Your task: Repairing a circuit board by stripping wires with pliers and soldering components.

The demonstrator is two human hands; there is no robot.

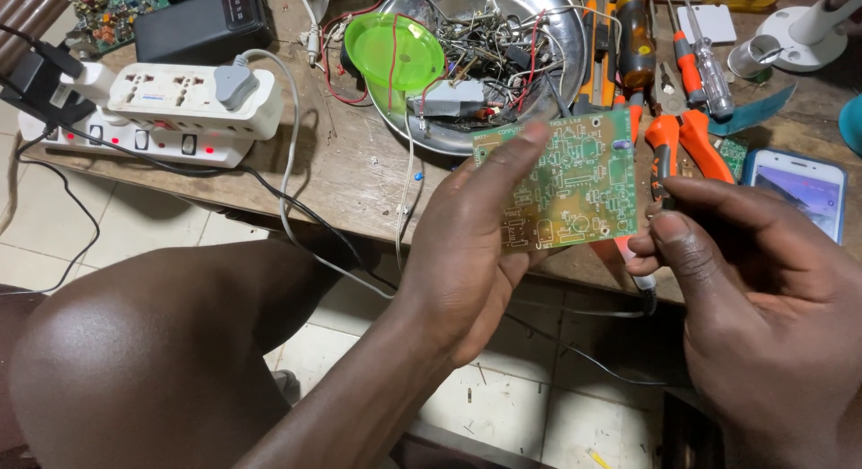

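While you hold the green circuit board (568, 180) up over the near edge of the wooden bench (359, 177), your left hand (476, 254) grips it along its left side: thumb across the front face, fingers curled behind. The board is off the surface, tilted, print side toward you.

Your right hand (763, 298) is just beside the board's right edge, thumb and forefinger pressed together. Something thin with a red tip pokes out below them; I can't tell if you're pinching it or the board corner.

Edges and room: the bench edge runs diagonally under the board. Below it there's open space down to the tiled floor (503, 397), with loose cables hanging across. Your knee (153, 343) fills the lower left. Left of the board there's bare wood; right and behind are crowded.

Surface: a metal bowl (557, 38) of wire scraps and parts sits right behind the board's top edge, with a green plastic lid (395, 49) leaning in it. Orange-handled pliers (687, 137) and screwdrivers (700, 61) lie just past the board's right corner. A phone (799, 186) with its screen lit is near your right hand. Two stacked white power strips (171, 110), plugs in and switches lit red, sit far left, well apart from the board. A black box (202, 25) is behind them.
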